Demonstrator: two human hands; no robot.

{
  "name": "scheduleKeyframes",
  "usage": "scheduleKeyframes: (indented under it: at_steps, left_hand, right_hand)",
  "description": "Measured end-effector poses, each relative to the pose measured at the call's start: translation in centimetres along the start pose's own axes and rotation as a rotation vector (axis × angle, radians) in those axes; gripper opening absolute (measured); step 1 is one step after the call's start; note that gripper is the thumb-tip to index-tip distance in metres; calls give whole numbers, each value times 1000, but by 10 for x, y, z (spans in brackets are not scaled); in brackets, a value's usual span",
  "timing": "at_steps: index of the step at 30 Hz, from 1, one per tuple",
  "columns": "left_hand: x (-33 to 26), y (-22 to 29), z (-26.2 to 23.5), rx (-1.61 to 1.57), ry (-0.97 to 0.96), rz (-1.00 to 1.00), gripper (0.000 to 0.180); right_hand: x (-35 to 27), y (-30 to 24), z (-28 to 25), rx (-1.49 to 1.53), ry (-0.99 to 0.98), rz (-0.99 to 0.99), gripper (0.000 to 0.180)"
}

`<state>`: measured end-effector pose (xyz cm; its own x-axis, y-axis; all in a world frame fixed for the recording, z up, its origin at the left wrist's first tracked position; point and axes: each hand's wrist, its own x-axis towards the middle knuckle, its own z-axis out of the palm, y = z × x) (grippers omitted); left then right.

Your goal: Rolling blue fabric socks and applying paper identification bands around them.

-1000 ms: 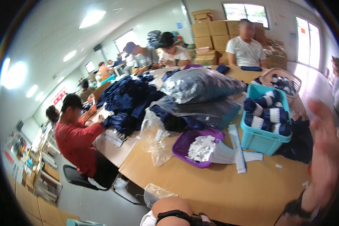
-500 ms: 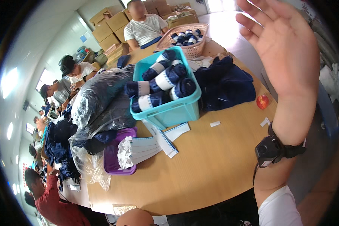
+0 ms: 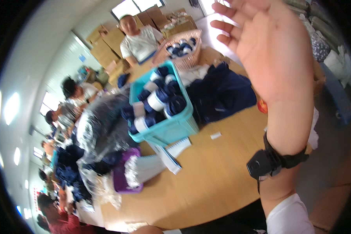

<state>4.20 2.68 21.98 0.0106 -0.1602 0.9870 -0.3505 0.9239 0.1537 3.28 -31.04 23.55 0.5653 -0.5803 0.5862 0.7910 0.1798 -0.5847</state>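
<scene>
The right hand [image 3: 275, 58] is raised above the desk [image 3: 218, 175], its grip released, fingers spread, holding nothing, near the teal basket [image 3: 171, 130] of rolled socks [image 3: 160, 101].

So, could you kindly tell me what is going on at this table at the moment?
The person's right hand is raised open above the wooden table, holding nothing; a black wrist strap sits below it. The left hand is not in view. On the table stand a teal bin of rolled navy socks, a navy garment pile and a purple tray. Other people sit along the table.
</scene>
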Motion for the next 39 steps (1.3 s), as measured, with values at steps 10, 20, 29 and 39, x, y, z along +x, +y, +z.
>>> scheduleKeyframes:
  at_steps: [10, 20, 29, 39]
  left_hand:
    - [-8, -19, 1, -426, -43, -206, 22]
    - [-3, -32, -30, -478, 130, -531, 26]
    - [-1, -25, -26, -645, 10, -608, 32]
    - [-12, -48, -33, -763, 22, -508, 30]
  right_hand:
    - [-19, 3, -1, -51, 105, -84, 41]
    - [-56, 29, 44, -103, 106, 89, 38]
    - [-65, 18, 56, -249, 214, -102, 33]
    - [-23, 16, 34, -321, 316, -301, 27]
